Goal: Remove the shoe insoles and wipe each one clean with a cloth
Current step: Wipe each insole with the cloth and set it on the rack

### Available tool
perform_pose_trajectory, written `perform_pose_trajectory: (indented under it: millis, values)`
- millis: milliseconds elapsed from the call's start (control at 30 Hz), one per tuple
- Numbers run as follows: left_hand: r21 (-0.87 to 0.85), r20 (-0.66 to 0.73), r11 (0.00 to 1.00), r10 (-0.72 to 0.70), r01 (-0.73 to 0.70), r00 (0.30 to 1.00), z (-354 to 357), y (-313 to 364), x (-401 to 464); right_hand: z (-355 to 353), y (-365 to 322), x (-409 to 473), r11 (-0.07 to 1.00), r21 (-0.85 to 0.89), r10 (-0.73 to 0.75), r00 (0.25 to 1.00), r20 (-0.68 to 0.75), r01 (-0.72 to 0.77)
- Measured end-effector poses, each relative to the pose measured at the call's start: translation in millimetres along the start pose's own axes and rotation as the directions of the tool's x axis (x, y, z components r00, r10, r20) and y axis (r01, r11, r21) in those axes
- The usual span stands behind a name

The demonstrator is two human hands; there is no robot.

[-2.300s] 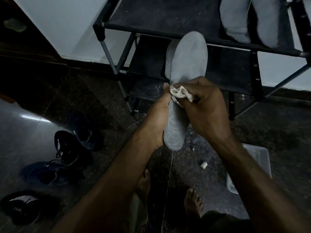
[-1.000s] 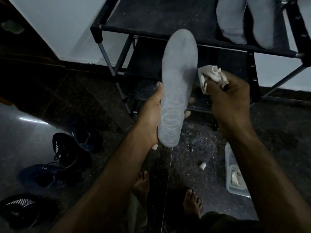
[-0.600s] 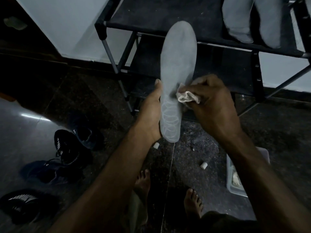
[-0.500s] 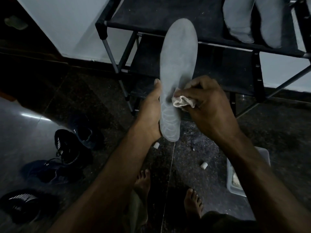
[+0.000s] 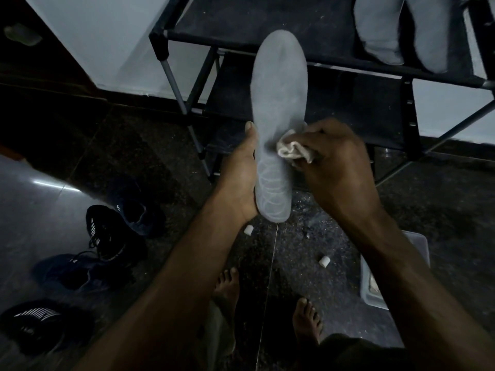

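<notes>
Head view: wiping step under way. Left hand (image 5: pixel 241 178) gripped the grey insole (image 5: pixel 278 103) upright by its heel end, before the shoe rack (image 5: pixel 241 30). Right hand (image 5: pixel 334 162) pinched the bunched cloth (image 5: pixel 293 151) against its mid-face. Next likely needs strokes toward the toe. Insole pale, ring-patterned at heel.

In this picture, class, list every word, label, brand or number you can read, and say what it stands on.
None can be read.
Insole: a pattern of overlapping rings near the heel, no letters.
Nearest black shoe: white stripes only.
Striped shoe further back: white stripes, no text.
Dark blue shoe: a small pale mark, too small and dim to read.
Cloth: plain.
</notes>
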State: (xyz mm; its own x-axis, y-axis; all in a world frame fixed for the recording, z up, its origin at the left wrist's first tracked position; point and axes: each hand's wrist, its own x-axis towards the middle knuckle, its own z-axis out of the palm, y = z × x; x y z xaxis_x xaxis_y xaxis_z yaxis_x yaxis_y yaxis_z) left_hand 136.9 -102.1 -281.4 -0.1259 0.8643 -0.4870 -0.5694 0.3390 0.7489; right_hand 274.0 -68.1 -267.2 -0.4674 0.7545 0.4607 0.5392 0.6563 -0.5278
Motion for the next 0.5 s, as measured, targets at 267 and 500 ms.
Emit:
perform_pose_trajectory:
  millis: [267,500]
  values:
    - [-0.205,0.077,0.978,-0.017,0.033,0.997,-1,1,2,0,-4,0,0.990,0.142,-0.013,0.989,0.144,-0.007]
    - [-0.105,0.022,0.994,0.008,-0.006,1.000,2,2,0,-5,3,0,0.994,0.028,0.109,0.994,-0.027,-0.108]
